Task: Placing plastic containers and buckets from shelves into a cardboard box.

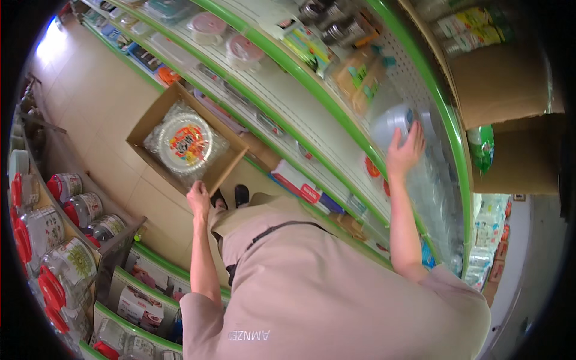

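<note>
My left hand [199, 197] grips the near corner of an open cardboard box [227, 173]. Inside the box lies a clear-wrapped pack of round disposable plates [186, 141] with a red and yellow printed label. What else supports the box is hidden. On the upper shelf to the right, my right hand [406, 153] touches a clear plastic-wrapped pack [390, 123], blurred, its contents unclear. Thumb and fingers are spread against it; whether they grip it I cannot tell. Alongside my right forearm runs a row of clear plastic packs [434, 211].
Green-edged shelves [310, 90] rise close on my right, with lidded containers [207, 28] and hanging packets [360, 76]. Cardboard cartons [499, 85] stand on top. At left, red-lidded jars [67, 265] fill a display. A tiled floor [90, 108] runs along the aisle.
</note>
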{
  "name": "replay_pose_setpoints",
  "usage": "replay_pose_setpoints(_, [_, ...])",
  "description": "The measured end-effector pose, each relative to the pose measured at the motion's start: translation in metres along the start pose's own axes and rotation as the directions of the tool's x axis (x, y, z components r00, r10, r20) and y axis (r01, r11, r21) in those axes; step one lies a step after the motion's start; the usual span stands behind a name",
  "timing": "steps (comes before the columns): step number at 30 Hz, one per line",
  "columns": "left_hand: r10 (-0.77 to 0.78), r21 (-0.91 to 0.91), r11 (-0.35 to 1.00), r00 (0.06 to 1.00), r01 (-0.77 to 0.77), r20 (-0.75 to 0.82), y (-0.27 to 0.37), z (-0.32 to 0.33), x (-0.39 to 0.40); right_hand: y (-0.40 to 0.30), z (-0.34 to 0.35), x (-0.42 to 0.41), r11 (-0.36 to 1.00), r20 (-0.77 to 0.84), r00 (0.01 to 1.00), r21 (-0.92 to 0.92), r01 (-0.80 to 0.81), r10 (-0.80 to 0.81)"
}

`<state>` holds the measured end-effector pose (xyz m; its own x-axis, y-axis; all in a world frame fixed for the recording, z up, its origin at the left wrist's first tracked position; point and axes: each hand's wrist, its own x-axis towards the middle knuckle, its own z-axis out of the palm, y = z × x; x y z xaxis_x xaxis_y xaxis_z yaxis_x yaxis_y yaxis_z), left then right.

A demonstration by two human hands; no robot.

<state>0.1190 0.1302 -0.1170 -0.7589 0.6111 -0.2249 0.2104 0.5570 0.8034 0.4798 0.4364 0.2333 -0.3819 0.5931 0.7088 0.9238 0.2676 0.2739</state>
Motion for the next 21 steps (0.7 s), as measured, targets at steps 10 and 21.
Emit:
replay_pose_setpoints(10, [0.007,0.045,0.999,0.995,-0.011,0.100,0.044,0.029,-0.047,0.018,-0.029,-0.004,0.901,0.080,0.996,0.427,-0.075,0.045])
replay_pose_setpoints(21, [-0.145,0.002,0.989,0.989,0.145,0.003,0.011,0.015,-0.116,-0.033,-0.014,-0.181,0.576,0.629,0.209,0.773,-0.265,-0.749])
